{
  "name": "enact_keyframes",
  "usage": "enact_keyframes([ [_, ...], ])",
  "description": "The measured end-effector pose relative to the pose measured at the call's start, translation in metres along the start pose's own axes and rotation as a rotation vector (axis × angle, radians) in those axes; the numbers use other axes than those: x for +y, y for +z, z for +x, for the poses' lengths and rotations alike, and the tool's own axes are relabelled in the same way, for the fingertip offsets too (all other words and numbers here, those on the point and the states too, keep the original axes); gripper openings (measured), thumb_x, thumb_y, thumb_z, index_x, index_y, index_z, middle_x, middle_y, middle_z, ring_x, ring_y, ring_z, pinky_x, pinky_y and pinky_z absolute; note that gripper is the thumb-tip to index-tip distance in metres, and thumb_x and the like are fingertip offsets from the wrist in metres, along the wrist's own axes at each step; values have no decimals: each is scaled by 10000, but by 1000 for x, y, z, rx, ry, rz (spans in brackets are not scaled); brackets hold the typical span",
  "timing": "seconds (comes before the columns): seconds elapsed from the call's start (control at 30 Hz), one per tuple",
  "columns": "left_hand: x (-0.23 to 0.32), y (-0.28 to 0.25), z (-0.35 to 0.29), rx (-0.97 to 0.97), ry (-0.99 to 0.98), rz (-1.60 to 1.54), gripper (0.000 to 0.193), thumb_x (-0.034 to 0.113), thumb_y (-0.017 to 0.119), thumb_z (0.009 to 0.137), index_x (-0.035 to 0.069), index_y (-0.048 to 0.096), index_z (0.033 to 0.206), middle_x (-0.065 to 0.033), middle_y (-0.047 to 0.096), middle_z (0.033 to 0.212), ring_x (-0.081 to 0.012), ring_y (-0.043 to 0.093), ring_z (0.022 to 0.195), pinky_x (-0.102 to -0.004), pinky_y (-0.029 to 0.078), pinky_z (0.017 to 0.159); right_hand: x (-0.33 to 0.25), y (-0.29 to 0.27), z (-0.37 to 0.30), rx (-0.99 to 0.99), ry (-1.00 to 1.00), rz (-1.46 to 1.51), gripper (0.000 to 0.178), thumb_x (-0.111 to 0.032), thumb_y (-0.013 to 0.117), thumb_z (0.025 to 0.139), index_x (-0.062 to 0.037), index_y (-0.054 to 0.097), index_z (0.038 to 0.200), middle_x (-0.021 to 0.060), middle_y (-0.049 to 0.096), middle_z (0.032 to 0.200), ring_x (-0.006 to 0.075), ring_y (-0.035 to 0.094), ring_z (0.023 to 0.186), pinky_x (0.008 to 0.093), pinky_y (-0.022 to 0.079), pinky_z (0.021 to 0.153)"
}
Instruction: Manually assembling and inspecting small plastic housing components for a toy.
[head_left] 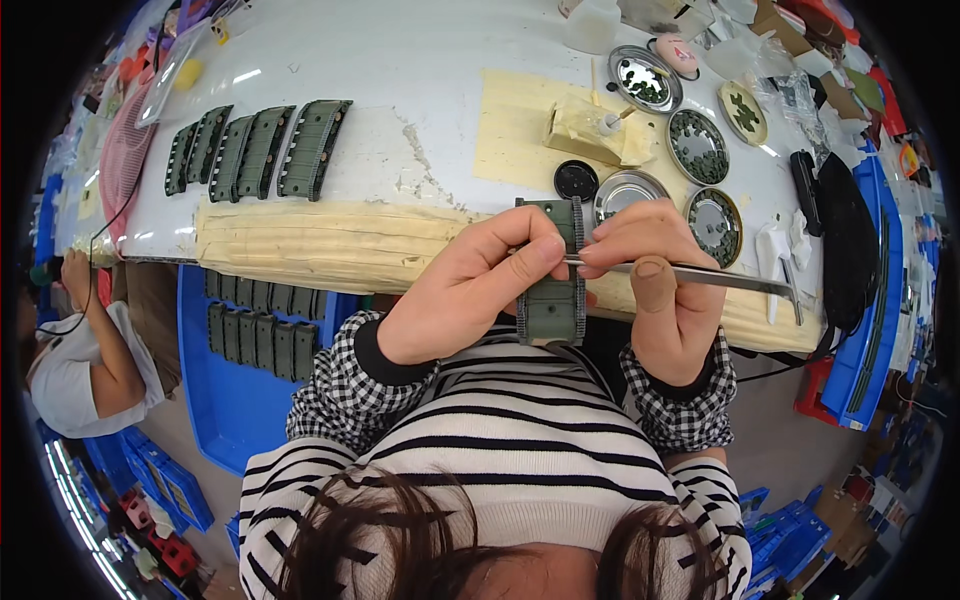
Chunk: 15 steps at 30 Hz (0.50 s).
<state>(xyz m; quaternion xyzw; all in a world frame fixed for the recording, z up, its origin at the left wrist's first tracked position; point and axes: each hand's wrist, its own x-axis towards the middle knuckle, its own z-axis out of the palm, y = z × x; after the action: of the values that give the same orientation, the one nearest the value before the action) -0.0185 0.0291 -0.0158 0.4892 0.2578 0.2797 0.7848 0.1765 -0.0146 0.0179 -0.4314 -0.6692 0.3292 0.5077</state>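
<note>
My left hand [465,285] is closed round the side of a dark green curved plastic part [552,310] with toothed edges, held upright over the table's front edge. In my right hand [668,300] is a pair of metal tweezers [725,277], their tips against the part's right toothed edge. One right finger wears a tan fingertip cover. Just beyond my hands sit a black round lid [575,180] and a shiny metal dish [632,188], partly hidden by my right hand. What the tweezer tips grip, if anything, is too small to see.
Several similar green parts [316,150] stand at the table's left. Round dishes [697,148] of small green pieces and a paper-wrapped block [598,130] are at the right. A padded strip [350,240] edges the table; a blue crate [215,400] and a person's arm [115,355] are left.
</note>
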Motion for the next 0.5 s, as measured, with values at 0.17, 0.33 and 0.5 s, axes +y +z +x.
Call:
enact_keyframes([
  [0.17,5,4,-5,50,-106,-268,259,308,458,1041,80,552,963,50,557,889,-6,483,726,-155,372,565,-2,-2,-1,-99,-245,-230,298,-252,678,860,20,674,980,140,671,896,298,668,853,343,541,722],
  [0.33,3,3,-2,36,-93,-285,255,306,448,1045,80,545,975,40,551,886,-9,497,734,-158,425,588,-7,-1,-2,-183,-419,-458,355,-268,682,819,29,659,1013,172,677,948,329,688,916,369,576,758],
  [0.5,4,8,-3,38,-77,-346,254,311,449,1045,81,540,983,44,549,888,-3,484,725,-157,415,579,-5,6,0,-137,-478,-460,323,-151,712,717,30,669,981,135,672,897,298,694,889,349,592,729],
])
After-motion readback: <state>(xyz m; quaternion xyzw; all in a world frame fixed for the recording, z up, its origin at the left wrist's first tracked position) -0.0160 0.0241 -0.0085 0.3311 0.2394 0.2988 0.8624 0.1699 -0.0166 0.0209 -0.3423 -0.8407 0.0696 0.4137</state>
